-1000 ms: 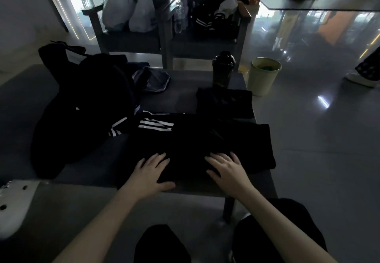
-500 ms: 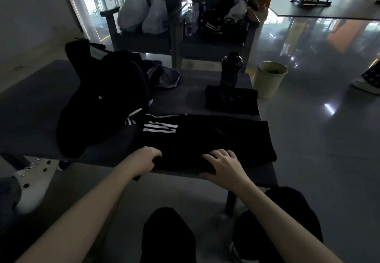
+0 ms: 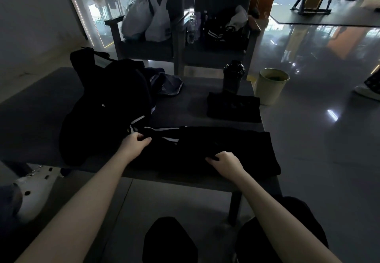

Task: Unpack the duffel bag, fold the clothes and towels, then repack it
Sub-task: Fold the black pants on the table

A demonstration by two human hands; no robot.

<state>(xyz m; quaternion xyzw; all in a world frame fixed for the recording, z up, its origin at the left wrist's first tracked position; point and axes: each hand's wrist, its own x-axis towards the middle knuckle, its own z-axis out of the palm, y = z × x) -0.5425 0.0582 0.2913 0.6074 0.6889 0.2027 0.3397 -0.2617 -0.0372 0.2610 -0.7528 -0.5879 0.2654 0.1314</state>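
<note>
1. The long dark grey table carries everything. It is low and flat, a fair surface for folding.
2. The slumped black fabric duffel bag sits on the table's left half, collapsed and shapeless. In this gloom I cannot tell where the bag ends and the clothes spilling from it begin.
3. The black garment with white side stripes lies spread along the table's near edge, right of the bag, with its striped end touching that heap. I judge it light, limp and a little slithery. It should sag wherever it is not held, so it is best taken by its edges or corners at two points well apart and kept taut.
4. A folded square of black cloth rests beyond it, near the far right corner.
5. A black plastic shaker bottle stands upright just behind that square.
6. The hands are apart, each clamped on the striped garment. The left hand pinches the fabric at the striped end, and the right hand curls round a bunch of cloth near the garment's near edge.
</note>
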